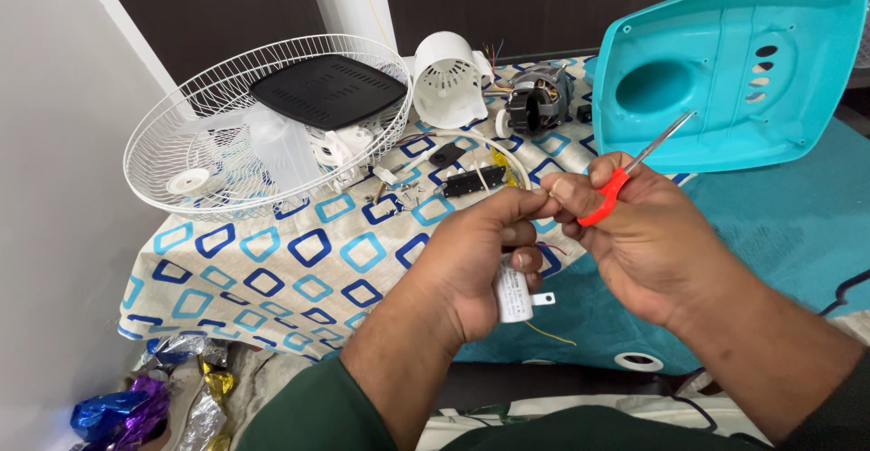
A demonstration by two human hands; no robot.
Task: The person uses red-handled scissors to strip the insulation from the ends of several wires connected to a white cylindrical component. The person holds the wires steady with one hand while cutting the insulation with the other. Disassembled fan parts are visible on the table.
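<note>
Head view showed a tabletop (272,270) under patterned cloth — a white fan grille (208,134) cradled a black panel (328,88). Left hand (480,252) gripped a white capacitor (514,295); right hand (634,233) held a red-handled screwdriver (605,195).

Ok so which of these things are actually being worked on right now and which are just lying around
In hand:
left hand holding white capacitor with its wires
right hand holding red-handled screwdriver

Lying about:
white fan guard
black panel
white motor cover
fan motor
turquoise housing
foil wrappers
</note>
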